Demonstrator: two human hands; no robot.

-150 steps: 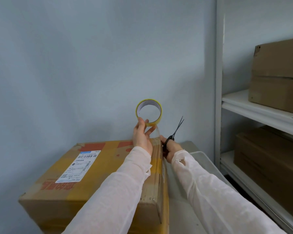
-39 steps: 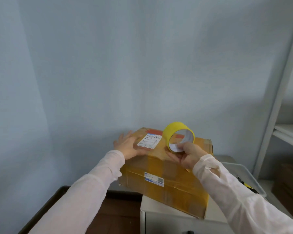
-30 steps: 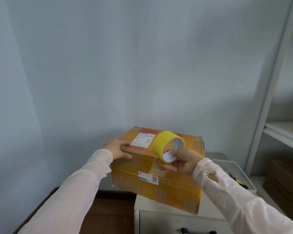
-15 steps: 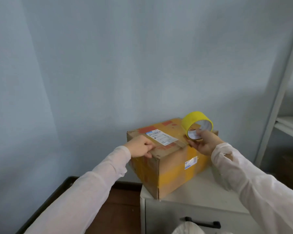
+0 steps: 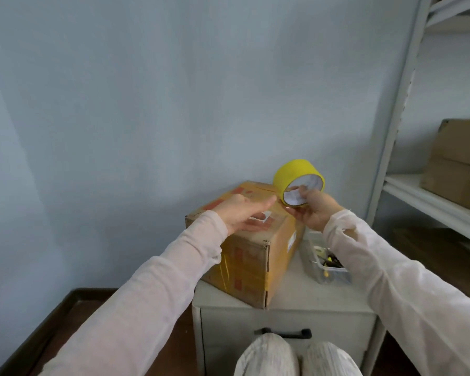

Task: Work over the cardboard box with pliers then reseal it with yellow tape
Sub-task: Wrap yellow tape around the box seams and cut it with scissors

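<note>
One cardboard box (image 5: 251, 260) sits on the small white counter (image 5: 293, 291), turned so a corner faces us, and that near bottom corner comes right up to the counter's front edge. Its left side runs close to the counter's left edge. Wide bands of yellow tape already cover its sides. The left hand (image 5: 240, 214) lies over the box top, fingers (image 5: 263, 204) straight and spread flat, tips pointing at the yellow tape roll (image 5: 293, 170). The right hand (image 5: 314, 213) holds that roll up just above the box's far right top edge, fingers hooked into the core and pinching the rim. Just right of the box, across a narrow strip of bare counter, stands a clear bin (image 5: 326, 275) of tools, partly hidden by the right sleeve. The wall (image 5: 174, 104) stands close behind the box. Left of the counter the floor (image 5: 73, 316) lies open. Well to the right, a white shelf unit (image 5: 396, 118) carries brown boxes (image 5: 461, 164).
</note>
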